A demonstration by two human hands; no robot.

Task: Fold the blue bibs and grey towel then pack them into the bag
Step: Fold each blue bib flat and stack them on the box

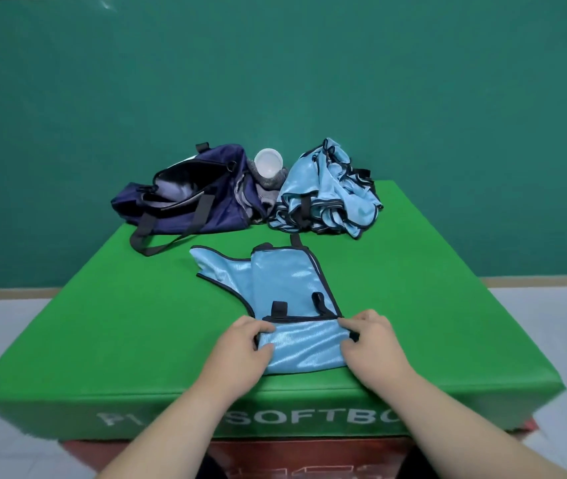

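A light blue bib (285,288) with black trim lies on the green soft box (102,323), folded lengthwise, its near end turned up and over. My left hand (240,347) pinches the left corner of that turned-up flap. My right hand (372,344) pinches the right corner. A heap of several blue bibs (330,191) sits at the far right of the box. The dark navy bag (185,198) lies open at the far left. A grey towel (268,191) is bunched between the bag and the heap.
A white bottle cap (268,162) points at me from the grey towel. The bag's black straps (151,240) trail toward the box's middle. The box ends just below my wrists. A teal wall stands behind.
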